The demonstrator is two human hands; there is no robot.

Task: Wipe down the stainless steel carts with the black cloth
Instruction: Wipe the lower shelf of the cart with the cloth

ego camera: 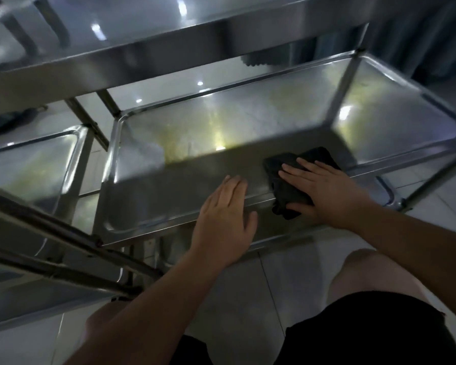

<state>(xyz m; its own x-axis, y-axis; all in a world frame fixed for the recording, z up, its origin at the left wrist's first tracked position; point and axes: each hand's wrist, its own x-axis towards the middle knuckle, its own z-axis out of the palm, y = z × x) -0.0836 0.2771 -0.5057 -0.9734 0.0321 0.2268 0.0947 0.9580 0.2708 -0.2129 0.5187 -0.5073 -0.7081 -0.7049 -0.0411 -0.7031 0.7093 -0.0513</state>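
So the right hand (324,191) presses flat-fingered on the black cloth (287,180), unwiped shelf (195,133) stretching leftward past those fingertips, left hand (227,206) flat, holding nothing.

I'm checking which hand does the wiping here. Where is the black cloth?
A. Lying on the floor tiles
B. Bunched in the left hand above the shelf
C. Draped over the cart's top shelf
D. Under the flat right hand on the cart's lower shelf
D: the black cloth lies on the lower shelf near its front rim, with the right hand pressed flat on it; the left hand rests bare on the rim.
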